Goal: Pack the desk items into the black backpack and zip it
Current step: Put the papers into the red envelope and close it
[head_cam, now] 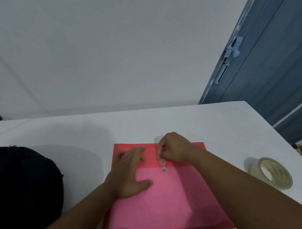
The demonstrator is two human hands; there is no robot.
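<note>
The right hand (173, 147) is curled at the far end of the folder (168, 200), fingertips pinching the thin string (163, 165) that runs between its two small buttons. The left hand (130, 173) lies flat beside it, fingers straight and spread, pressing the folder down onto the table (217, 122). The two hands sit close but do not touch.

The folder lies flat in front of the person, its darker flap folded over the paler body. The backpack (18, 186) slumps to the left, near the folder's edge but apart from it; I cannot tell whether it is open. A tape roll (272, 173) stands to the right, well clear of the arms.

The string looks fine and slippery, so it could slip from the pinch or unwind off a button, leaving the flap loose in the bag. Tugging hard could drag the folder if the flat hand eases off. The right forearm, swinging back, might knock the tape off the near edge.
</note>
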